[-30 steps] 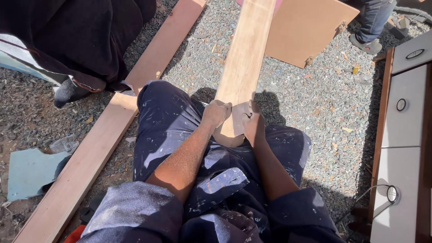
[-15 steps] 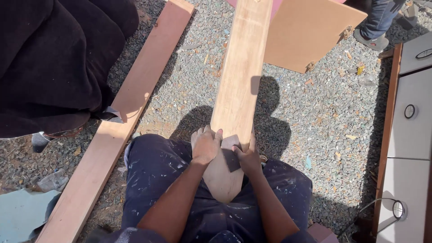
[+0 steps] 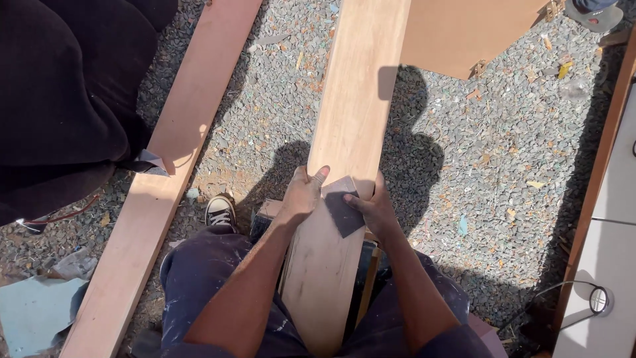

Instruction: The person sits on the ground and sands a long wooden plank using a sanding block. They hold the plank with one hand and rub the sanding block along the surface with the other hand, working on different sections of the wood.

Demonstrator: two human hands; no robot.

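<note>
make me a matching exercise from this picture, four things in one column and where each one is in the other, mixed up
Things:
1. sandpaper
2. sneaker
3. second long board
4. flat brown panel

Places:
A. on the gravel at the top, beyond the plank
B. pressed on the pale plank under the right hand, beside the left hand
C. lying on the gravel left of the plank, beside a person in dark clothes
D. on the gravel just left of the left hand

Pairs: 1-B, 2-D, 3-C, 4-A

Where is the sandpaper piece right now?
The dark sandpaper piece lies flat on the light wooden plank at centre frame, pinned between the left hand and right hand.
</note>
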